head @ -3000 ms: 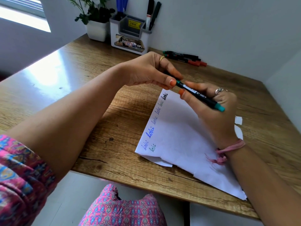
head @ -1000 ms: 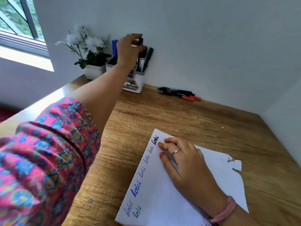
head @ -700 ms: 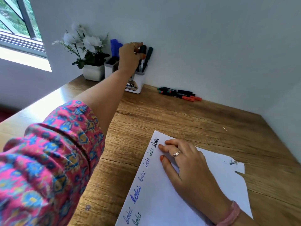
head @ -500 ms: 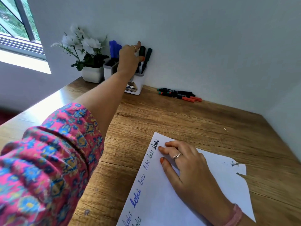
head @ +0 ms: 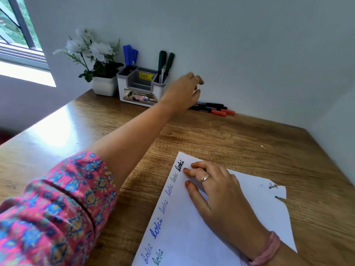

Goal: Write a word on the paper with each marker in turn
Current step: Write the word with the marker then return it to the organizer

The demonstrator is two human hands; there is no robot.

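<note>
Left hand empty, fingers spread loose, hovering above the loose markers by the wall, beside the white desk organiser holding more pens. Right hand flat, gripping nothing, pinning the paper to the wooden desk. Seven words are written down its edge; red markers look unused, so more writing probably remains.

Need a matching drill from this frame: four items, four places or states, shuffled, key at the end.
1. left hand
2. right hand
3. blue markers
4. red-capped markers

A. lying on the desk by the wall
B. flat on the paper
C. standing in the organizer's left slot
D. in the air, empty, above the lying markers

Pairs: 1-D, 2-B, 3-C, 4-A
</note>
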